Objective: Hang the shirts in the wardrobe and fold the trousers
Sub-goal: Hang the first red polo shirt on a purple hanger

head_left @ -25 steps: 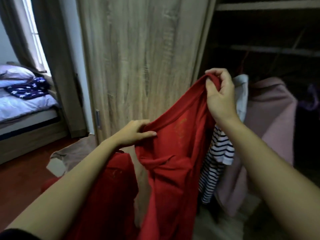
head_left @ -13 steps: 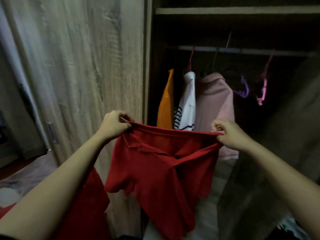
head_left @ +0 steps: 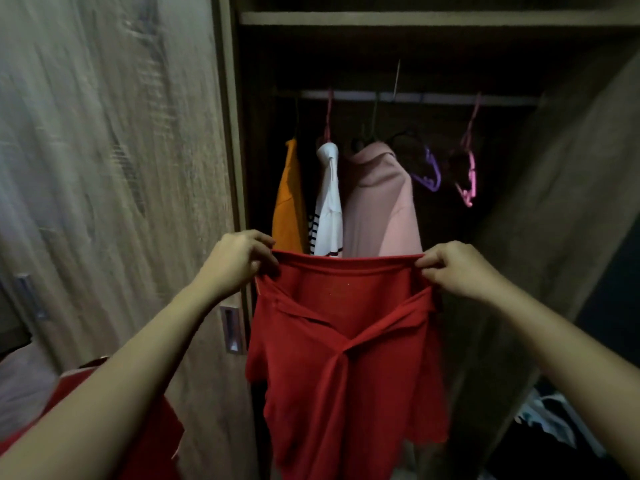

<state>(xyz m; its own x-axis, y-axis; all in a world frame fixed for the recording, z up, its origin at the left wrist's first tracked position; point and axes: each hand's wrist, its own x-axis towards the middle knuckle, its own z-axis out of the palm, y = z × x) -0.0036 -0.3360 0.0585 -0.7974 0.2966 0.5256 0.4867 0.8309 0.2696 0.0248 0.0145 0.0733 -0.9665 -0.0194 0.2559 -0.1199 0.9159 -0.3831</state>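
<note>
I hold a red polo shirt (head_left: 346, 358) stretched out in front of the open wardrobe. My left hand (head_left: 239, 261) pinches its upper left edge and my right hand (head_left: 453, 271) pinches its upper right edge. The collar folds show below the taut top edge, and the rest hangs down. Behind it, on the rail (head_left: 415, 98), hang an orange shirt (head_left: 289, 199), a white striped shirt (head_left: 329, 206) and a pink shirt (head_left: 381, 202). A purple hanger (head_left: 429, 171) and a pink hanger (head_left: 467, 174) hang bare to the right.
The wooden sliding door (head_left: 121, 168) with a recessed handle (head_left: 230, 329) stands at the left. A shelf (head_left: 415, 17) runs above the rail. More red cloth (head_left: 162, 434) lies under my left arm. Mixed clothes (head_left: 554, 420) lie at the lower right.
My view swung from the door toward the open wardrobe. Both hands moved to the shirt's top edge and spread it flat and level; it hung bunched and slanted before.
</note>
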